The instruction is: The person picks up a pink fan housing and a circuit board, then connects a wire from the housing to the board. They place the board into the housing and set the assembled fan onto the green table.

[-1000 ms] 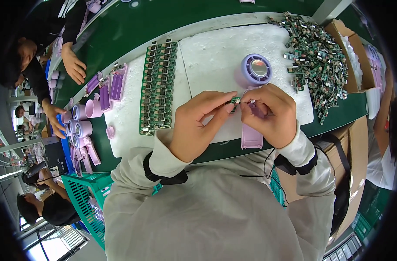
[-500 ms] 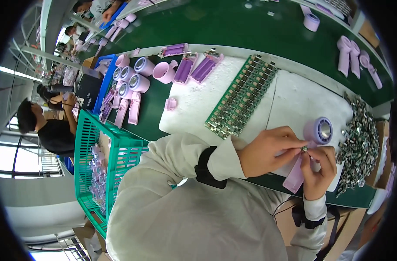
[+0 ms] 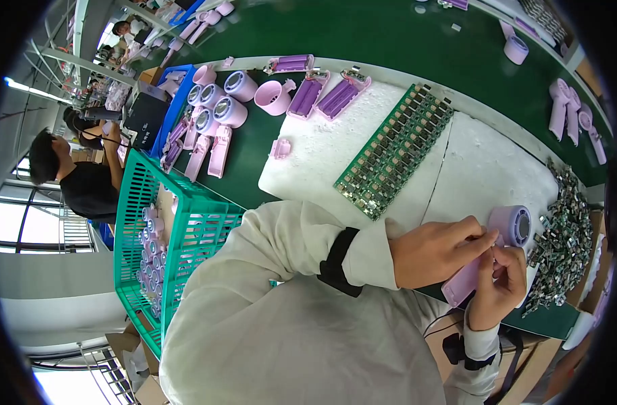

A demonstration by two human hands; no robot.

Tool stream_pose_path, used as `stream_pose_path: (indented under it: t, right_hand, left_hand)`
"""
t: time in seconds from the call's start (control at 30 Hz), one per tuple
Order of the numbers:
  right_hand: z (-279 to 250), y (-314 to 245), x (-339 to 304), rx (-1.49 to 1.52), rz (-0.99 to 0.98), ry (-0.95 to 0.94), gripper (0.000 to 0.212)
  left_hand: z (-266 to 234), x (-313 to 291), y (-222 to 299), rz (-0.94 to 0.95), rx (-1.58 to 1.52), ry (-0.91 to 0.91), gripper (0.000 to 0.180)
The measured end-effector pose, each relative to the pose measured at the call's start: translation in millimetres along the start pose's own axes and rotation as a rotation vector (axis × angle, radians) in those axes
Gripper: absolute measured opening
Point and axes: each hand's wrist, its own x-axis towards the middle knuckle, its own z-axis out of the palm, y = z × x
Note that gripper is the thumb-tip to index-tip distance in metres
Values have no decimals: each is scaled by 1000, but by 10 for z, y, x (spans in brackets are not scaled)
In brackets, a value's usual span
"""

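Observation:
A pale purple handheld fan with a round head and a straight handle lies at the right of the white foam sheet. Over its neck my left hand reaches in, thumb and fingers pinched together. My right hand meets it there, fingers curled and thumb against the forefinger. The fingertips of both hands touch or nearly touch, and whatever is between them is hidden. Left of my hands, a green panel of several joined circuit boards rests on the foam sheet.
Loose small circuit boards form a heap at the right. Purple fan shells and round fan heads stand at the back left. A green basket of fan parts is beside my left arm. Another person sits farther left.
The view has shifted, so the bench appears moved. My fingers have closed in over the fan's neck; the small greenish part seen between the fingertips is now hidden. The fan head has turned slightly.

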Motion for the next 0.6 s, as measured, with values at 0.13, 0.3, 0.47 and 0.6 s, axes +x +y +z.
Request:
stream_pose_path:
  t: [0.13,0.3,0.47,0.6]
  right_hand:
    - [-165,8,171,-62,-38,-153,11]
    - [-302,-52,244,-22,22,-227,21]
    - [-327,-135,257,-28,-76,-333,21]
    - [-289,-137,263,-102,-168,-365,19]
  left_hand:
    - [-42,99,-43,-68,-177,13,41]
    - [-138,124,-29,-305,-526,-9,33]
    - [-144,132,-45,-656,-954,-111,28]
    - [-105,119,-126,-717,-983,-176,27]
